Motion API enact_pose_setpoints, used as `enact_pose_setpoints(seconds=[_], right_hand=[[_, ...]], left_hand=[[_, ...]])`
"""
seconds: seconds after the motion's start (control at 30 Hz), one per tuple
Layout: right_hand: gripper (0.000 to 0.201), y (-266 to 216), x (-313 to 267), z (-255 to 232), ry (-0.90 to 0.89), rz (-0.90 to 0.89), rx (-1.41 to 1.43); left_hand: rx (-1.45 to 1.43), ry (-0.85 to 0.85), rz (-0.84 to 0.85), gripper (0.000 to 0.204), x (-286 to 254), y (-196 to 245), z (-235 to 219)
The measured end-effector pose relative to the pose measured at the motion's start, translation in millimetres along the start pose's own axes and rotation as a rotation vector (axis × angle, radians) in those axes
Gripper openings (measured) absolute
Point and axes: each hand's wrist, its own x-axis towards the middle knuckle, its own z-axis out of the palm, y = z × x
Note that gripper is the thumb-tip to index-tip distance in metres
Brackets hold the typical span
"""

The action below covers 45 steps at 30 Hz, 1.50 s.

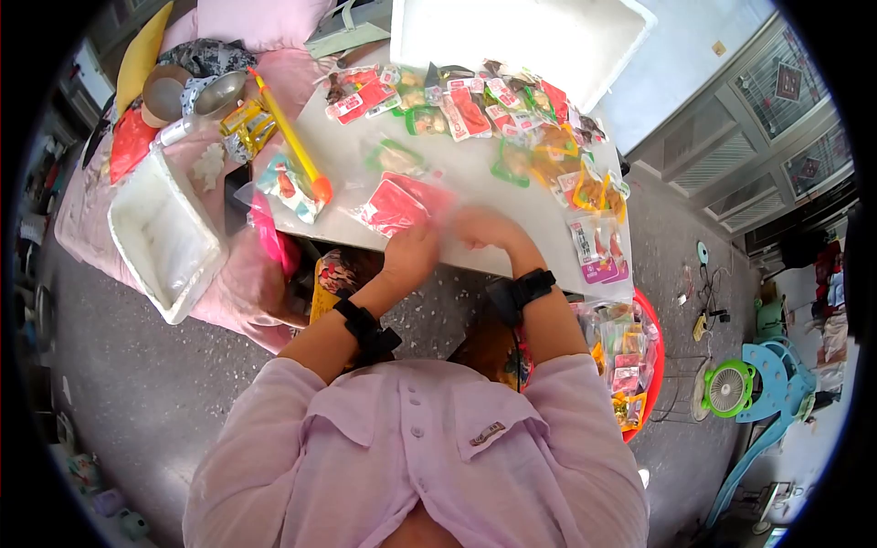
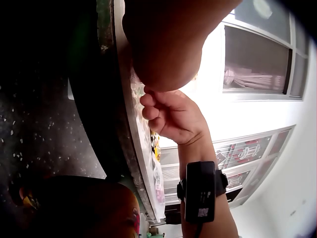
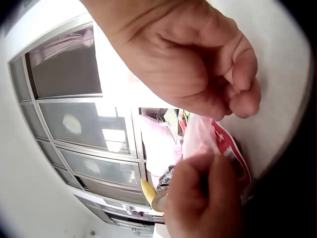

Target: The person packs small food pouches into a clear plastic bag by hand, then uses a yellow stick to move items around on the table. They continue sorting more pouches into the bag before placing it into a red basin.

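Observation:
A red-and-white food packet [image 1: 396, 206] with a clear plastic margin lies at the table's near edge. The left hand [image 1: 413, 252] pinches its near edge between thumb and fingers; in the right wrist view this left hand [image 3: 203, 196] is below the red packet [image 3: 229, 144]. My right hand [image 1: 484, 230], blurred in the head view, is just to the right of the packet, over the table edge. In the right wrist view the right hand [image 3: 198, 64] has curled fingers with nothing visible in them, its thumb overlapping the clear plastic. A green-edged clear packet [image 1: 397, 157] lies just beyond.
Several food packets [image 1: 466, 110] cover the far and right sides of the white table [image 1: 338, 146]. A white foam box [image 1: 521, 46] stands behind them. A yellow toy pump [image 1: 290, 137] lies at left, near another foam box [image 1: 169, 233]. A red basin [image 1: 654, 365] holds packets at right.

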Motion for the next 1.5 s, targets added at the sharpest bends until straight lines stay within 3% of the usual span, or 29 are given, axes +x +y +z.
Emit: enact_pose_setpoints(seconds=[0.07,0.13,0.2,0.3,0.37,0.43,0.5,0.57,0.6,0.7,0.8,0.87,0.93,1.0,1.13,1.2,1.27,1.3,1.37,1.4,1.5], right_hand=[[0.015,17,24,-36,0.155,-0.092,-0.174],[0.015,36,65,-69,0.4,-0.206,-0.156],[0.017,34,94,-89,0.607,-0.197,0.029],[0.018,21,127,-101,0.789,-0.048,0.237],[0.022,8,143,-97,0.876,0.115,0.554],[0.022,60,194,-104,0.875,0.001,0.182],[0.022,80,211,-105,0.864,-0.085,-0.326],[0.021,68,191,-99,0.809,-0.135,-0.963],[0.018,52,171,-92,0.864,-0.148,-1.047],[0.013,49,176,-83,1.004,-0.394,-0.427],[0.008,41,173,-84,1.088,-0.61,0.214],[0.007,34,157,-81,1.084,-0.578,0.529],[0.008,0,102,-77,1.05,-0.384,0.715],[0.009,42,108,-72,0.956,-0.597,0.868],[0.008,1,0,-44,0.777,-0.468,1.175],[0.008,4,-26,-32,0.728,-0.44,1.271],[0.009,21,-40,-21,0.694,-0.424,1.253],[0.008,21,-52,-12,0.722,-0.406,1.116],[0.009,15,-78,8,0.764,-0.367,0.843],[0.007,17,-88,20,0.735,-0.502,0.577],[0.007,-12,-117,54,0.554,-0.699,0.01]], left_hand=[[0.063,-0.035,0.004,0.005,0,-4,7],[0.079,-0.05,-0.001,0.005,0,-4,10],[0.054,-0.041,-0.011,0.005,2,-2,8],[0.051,-0.032,0.003,0.006,3,-3,5],[0.032,-0.001,0.01,0.007,2,-4,7],[0.013,0.016,0.017,0.007,3,-5,6],[-0.008,0.022,0.023,0.008,2,-5,1],[0.016,-0.012,0.031,0.009,-4,-4,-2],[0.025,-0.028,0.037,0.01,-6,-3,-3],[0.066,-0.025,0.044,0.015,-4,0,-9],[0.088,0.196,0.113,0.028,8,11,-27],[0.065,0.069,0.011,0.036,9,7,-23],[0.06,0.013,-0.05,0.038,8,-1,-17],[0.072,0.03,-0.073,0.036,6,-9,-13],[0.04,0.01,-0.11,0.036,6,-13,-13],[0.047,0.037,-0.12,0.035,6,-10,-14],[-0.2,0.085,-0.115,0.032,6,-3,-14],[-0.322,0.105,-0.115,0.031,4,0,-15],[-1.077,-0.11,-0.592,0.03,4,14,-23],[-1.449,-0.22,-0.834,0.029,5,20,-29],[-2.081,-0.407,-1.074,0.028,9,23,-42]])
